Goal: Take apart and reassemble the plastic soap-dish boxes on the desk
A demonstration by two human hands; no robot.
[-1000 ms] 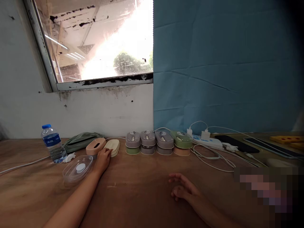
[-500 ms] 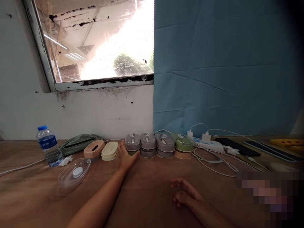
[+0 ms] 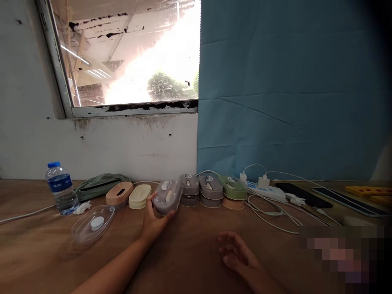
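My left hand (image 3: pixel 156 224) is closed around a grey-purple oval plastic box (image 3: pixel 167 197) with a clear lid and a round label. That box is tilted, its top turned towards me. Whatever stands behind it is hidden. To its right are stacked boxes of the same shape: a grey stack (image 3: pixel 189 190), a second grey stack (image 3: pixel 211 191) and a green box (image 3: pixel 234 188) over an orange one (image 3: pixel 233 203). My right hand (image 3: pixel 237 253) hovers low over the table with loosely bent, parted fingers, holding nothing.
Left of my hand stand cream oval pieces (image 3: pixel 140 196), an orange box (image 3: pixel 119 194), a clear lid (image 3: pixel 92 224) and a water bottle (image 3: pixel 62 192). A green pouch (image 3: pixel 102 185) lies behind. Rightwards are a power strip (image 3: pixel 266 191), looping cables (image 3: pixel 275 212) and a phone (image 3: pixel 301 195).
My left hand has closed on the leftmost grey box, lifted it from the row and tilted it towards me. My right hand stays nearly where it was.
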